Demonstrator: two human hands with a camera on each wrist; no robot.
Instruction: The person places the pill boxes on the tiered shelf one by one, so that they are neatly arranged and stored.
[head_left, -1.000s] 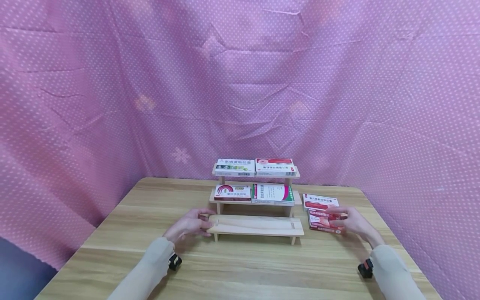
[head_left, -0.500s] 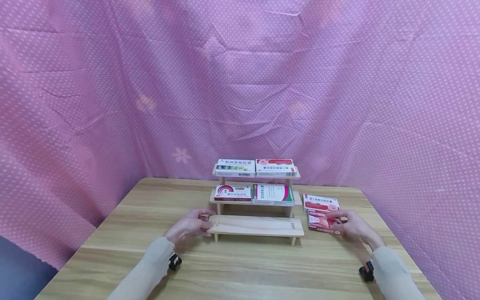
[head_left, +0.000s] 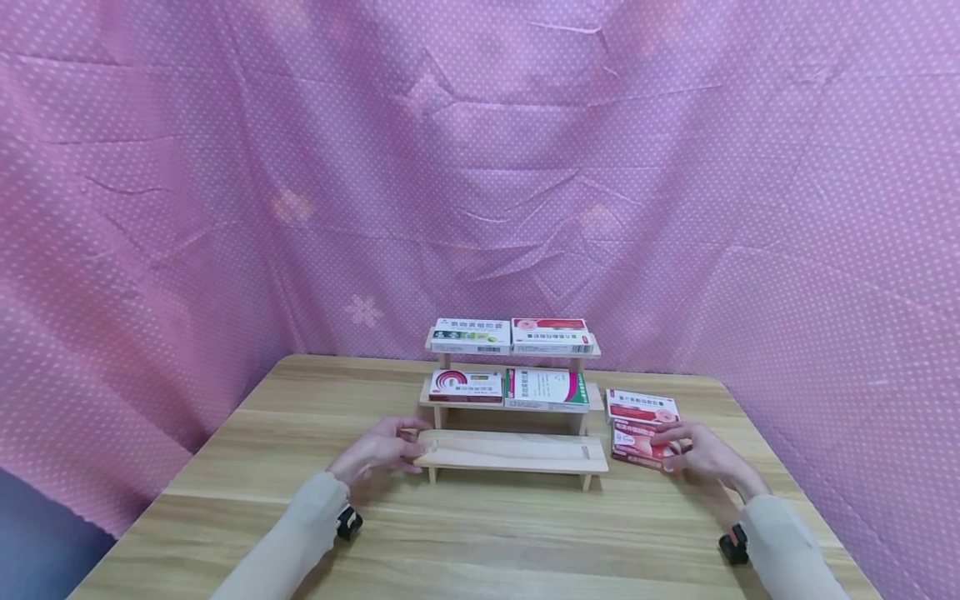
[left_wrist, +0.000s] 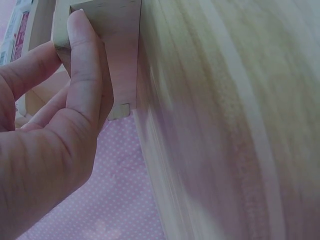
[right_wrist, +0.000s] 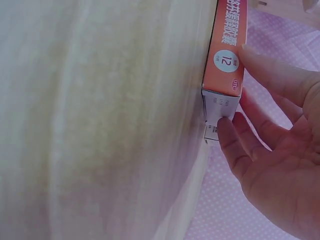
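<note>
While the left hand [head_left: 381, 450] pinches a wooden shelf [head_left: 517, 452], the right hand [head_left: 707, 455], loosely spread, touches a red box [right_wrist: 223, 47] marked "12" and "OTC".

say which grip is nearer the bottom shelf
The left grip: it holds the bottom shelf by its left end; the right grip is off to the right, touching the red box.

Curls right hand [right_wrist: 277, 155] round one corner of orange-red box [right_wrist: 225, 25] (pale round badge [right_wrist: 226, 61] marked "12"), with a fingertip [right_wrist: 224, 126] on white end [right_wrist: 215, 107]. Shows wooden tabletop [right_wrist: 110, 120] at left, dotted pink cloth [right_wrist: 220, 205] beyond.
</note>
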